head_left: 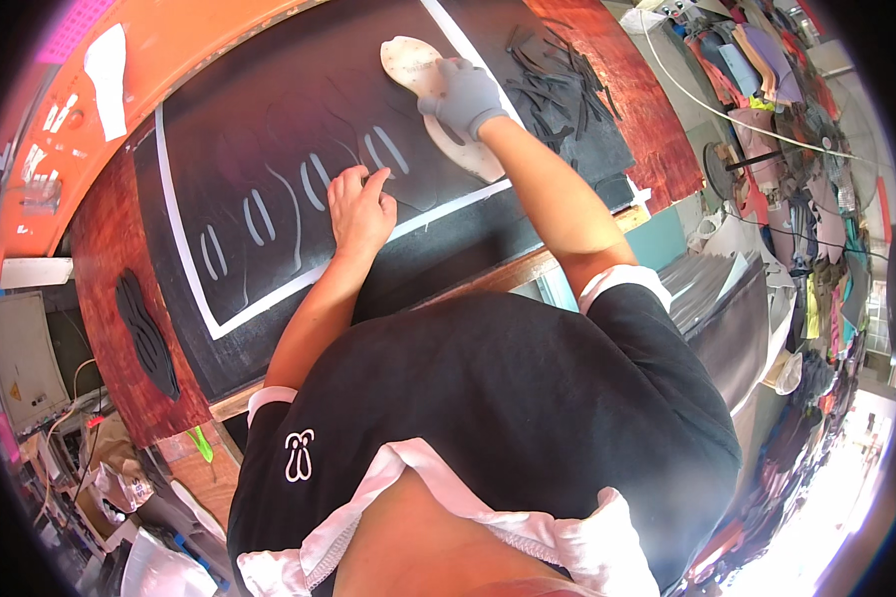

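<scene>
A black sheet (239,129) with broad white lines along its edges lies on the work table. My right hand (465,97), in a grey glove, grips the narrow middle of a cream sole-shaped template (408,62) at the sheet's far right. Both ends of the template show beyond the glove. My bare left hand (361,211) rests on the sheet to the left of the template, fingers curled in and thumb against them. Whatever those fingers hold, if anything, is hidden. Around it are pairs of pale curved slits (314,182) and thin curved outlines in the sheet.
Black offcut strips (558,95) are heaped at the table's right end. Several dark sole-shaped pieces (145,333) lie stacked on the reddish board (110,249) at left. An orange machine surface (169,60) borders the far side. Piled material scraps (786,179) fill the right.
</scene>
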Action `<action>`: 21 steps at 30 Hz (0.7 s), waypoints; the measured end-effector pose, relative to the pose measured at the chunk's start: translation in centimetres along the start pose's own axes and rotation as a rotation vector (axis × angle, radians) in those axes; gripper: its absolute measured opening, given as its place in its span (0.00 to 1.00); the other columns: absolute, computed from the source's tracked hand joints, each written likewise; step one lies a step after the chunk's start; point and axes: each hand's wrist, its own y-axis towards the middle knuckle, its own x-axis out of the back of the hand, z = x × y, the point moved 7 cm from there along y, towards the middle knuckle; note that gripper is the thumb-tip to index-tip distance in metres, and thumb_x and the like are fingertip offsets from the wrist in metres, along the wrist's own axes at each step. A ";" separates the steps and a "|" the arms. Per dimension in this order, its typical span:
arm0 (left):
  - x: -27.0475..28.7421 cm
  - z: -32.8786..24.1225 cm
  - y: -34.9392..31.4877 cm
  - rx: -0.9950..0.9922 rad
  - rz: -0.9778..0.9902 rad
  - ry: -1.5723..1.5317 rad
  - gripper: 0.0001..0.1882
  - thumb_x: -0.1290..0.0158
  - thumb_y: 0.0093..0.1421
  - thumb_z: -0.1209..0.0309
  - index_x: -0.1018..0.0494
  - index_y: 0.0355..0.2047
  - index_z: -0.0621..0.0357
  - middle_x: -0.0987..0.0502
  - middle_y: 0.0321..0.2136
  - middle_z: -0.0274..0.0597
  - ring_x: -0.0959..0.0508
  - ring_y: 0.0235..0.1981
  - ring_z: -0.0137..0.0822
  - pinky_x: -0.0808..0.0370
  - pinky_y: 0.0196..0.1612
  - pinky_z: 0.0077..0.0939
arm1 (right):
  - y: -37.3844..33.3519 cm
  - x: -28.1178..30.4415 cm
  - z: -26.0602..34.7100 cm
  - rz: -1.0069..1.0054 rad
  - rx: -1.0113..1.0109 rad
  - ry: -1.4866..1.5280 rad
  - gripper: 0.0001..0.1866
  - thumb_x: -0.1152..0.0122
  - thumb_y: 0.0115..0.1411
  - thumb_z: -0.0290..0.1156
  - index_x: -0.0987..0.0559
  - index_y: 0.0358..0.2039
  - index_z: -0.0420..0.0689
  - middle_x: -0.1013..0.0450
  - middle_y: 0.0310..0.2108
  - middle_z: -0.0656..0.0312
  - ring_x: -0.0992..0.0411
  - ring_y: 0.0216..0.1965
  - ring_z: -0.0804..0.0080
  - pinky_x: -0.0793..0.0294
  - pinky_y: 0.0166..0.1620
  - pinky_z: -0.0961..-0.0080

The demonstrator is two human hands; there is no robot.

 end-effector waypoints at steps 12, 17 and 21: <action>0.6 -0.7 0.4 -0.047 0.019 -0.056 0.16 0.47 0.43 0.77 0.25 0.36 0.57 0.31 0.41 0.44 0.32 0.47 0.45 0.38 0.52 0.44 | -14.6 0.6 -7.2 -0.289 0.144 0.171 0.38 0.32 0.44 0.47 0.32 0.50 0.35 0.31 0.45 0.47 0.33 0.47 0.49 0.34 0.50 0.60; -0.2 -1.1 0.5 -0.117 0.120 -0.039 0.16 0.47 0.45 0.76 0.26 0.38 0.56 0.30 0.42 0.42 0.32 0.48 0.44 0.39 0.54 0.48 | -16.1 0.8 -5.9 -0.510 0.216 0.078 0.36 0.28 0.38 0.47 0.29 0.44 0.37 0.30 0.41 0.52 0.33 0.44 0.51 0.33 0.47 0.59; -0.6 -1.3 0.7 -0.172 0.172 -0.034 0.16 0.48 0.46 0.76 0.26 0.38 0.56 0.29 0.42 0.42 0.31 0.48 0.44 0.39 0.54 0.49 | -15.4 0.8 -6.2 -0.535 0.157 0.079 0.29 0.30 0.39 0.46 0.24 0.40 0.42 0.29 0.42 0.55 0.32 0.43 0.52 0.32 0.45 0.60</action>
